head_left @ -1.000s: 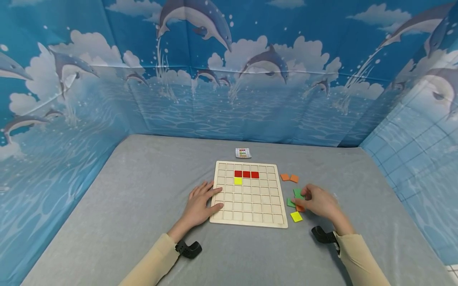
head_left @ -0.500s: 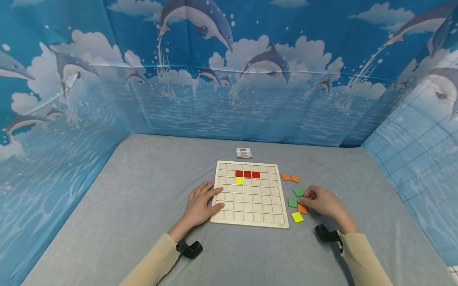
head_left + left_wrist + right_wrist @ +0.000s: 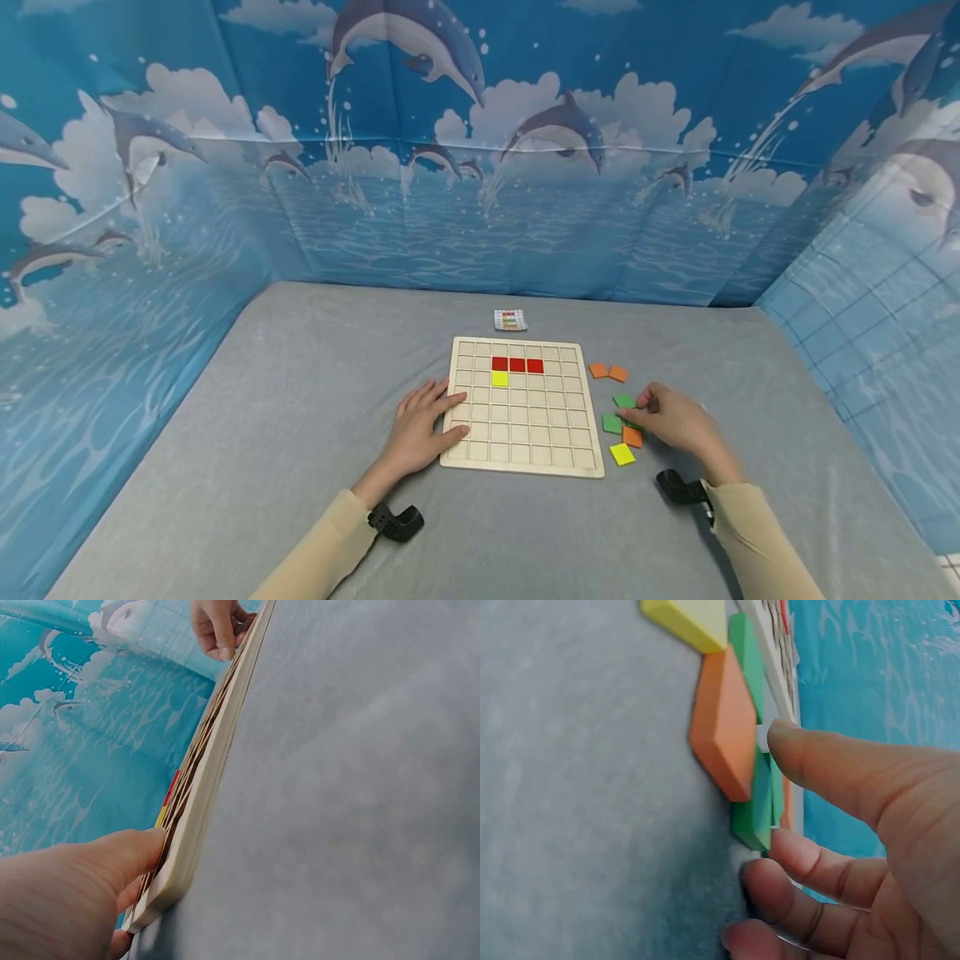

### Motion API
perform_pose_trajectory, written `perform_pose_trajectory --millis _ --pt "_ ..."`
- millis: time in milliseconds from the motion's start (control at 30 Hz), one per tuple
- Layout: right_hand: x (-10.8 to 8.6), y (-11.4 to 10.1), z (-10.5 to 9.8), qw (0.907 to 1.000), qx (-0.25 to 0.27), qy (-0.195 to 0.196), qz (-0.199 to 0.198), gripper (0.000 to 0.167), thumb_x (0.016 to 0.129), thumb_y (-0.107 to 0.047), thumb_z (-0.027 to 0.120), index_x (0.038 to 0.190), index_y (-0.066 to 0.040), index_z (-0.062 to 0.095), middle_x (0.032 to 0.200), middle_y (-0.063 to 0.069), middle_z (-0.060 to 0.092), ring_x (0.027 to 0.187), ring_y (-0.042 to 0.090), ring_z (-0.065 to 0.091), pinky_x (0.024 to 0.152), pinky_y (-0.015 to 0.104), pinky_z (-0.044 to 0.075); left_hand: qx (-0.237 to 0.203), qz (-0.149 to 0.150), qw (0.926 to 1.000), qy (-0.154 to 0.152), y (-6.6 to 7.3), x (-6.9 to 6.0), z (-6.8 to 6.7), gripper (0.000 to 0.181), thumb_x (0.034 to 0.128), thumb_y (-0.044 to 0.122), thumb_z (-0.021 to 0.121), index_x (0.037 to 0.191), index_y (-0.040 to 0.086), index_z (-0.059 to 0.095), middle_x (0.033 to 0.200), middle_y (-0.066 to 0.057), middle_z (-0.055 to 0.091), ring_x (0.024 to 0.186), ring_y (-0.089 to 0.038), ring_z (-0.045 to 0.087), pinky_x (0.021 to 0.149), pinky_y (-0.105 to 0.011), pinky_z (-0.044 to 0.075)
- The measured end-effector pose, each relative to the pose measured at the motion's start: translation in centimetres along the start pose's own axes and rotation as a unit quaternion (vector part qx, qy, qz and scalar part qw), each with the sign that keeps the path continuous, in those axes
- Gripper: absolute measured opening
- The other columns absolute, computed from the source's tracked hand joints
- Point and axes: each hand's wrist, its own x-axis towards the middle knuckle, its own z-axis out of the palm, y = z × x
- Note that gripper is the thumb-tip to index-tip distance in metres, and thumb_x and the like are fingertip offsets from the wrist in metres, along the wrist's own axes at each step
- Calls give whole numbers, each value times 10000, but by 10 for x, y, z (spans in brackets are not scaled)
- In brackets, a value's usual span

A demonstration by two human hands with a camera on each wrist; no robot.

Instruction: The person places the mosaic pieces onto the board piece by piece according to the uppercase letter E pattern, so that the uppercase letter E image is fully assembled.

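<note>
My left hand (image 3: 422, 421) rests at the left edge of a wooden grid board (image 3: 519, 429), fingers spread and thumb lying on its rim. Three red tiles (image 3: 517, 365) sit in a row on the board, a yellow tile (image 3: 499, 379) below the leftmost. To the board's right, my right hand (image 3: 671, 421) hovers low over loose tiles. In the right wrist view its index fingertip is at the end of a green tile (image 3: 754, 817), with the thumb apart near the other end. An orange tile (image 3: 721, 724) lies against that green one.
Two more orange tiles (image 3: 608, 372) lie beyond the green tiles (image 3: 612, 423). A loose yellow tile (image 3: 622, 454) is nearest the front. A small pattern card (image 3: 510, 320) lies behind the board on the grey tabletop (image 3: 337, 350). A dolphin-print curtain (image 3: 465, 233) hangs behind.
My right hand stays over the loose tiles; its thumb has shifted slightly left and up over the green ones. The left hand and the tiles on the board have not moved.
</note>
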Motion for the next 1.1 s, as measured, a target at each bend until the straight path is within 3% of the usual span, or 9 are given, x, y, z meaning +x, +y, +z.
perform_pose_trajectory --millis 267,367,800,1100 --pt "9 -1 -1 9995 -149 -161 242 567 841 -542 642 980 -12 496 797 86 519 656 219 467 550 325 350 -16 4 10000 -25 0 0 0 519 894 389 640 1348 150 561 1486 -137 343 1394 -332 201 1076 -543 106" --pt "11 -1 -1 9997 -133 -128 166 580 848 -512 652 1033 13 486 836 107 533 671 225 473 555 328 363 -16 4 10000 -34 0 0 0 519 894 388 642 1349 151 559 1486 -137 342 1395 -329 197 1078 -539 102" --pt "17 -6 8 9980 181 444 -421 314 859 -202 705 1042 2 552 883 100 529 744 239 474 613 365 389 -43 -42 10000 -16 0 0 1 520 892 380 649 1347 146 560 1488 -125 339 1397 -327 191 1081 -533 93" --pt "17 -9 15 9928 516 838 -678 227 851 -142 712 958 -48 536 839 66 543 719 223 495 602 341 390 -56 27 10000 36 -1 0 1 514 888 370 657 1337 135 569 1478 -137 356 1389 -347 207 1073 -550 105"
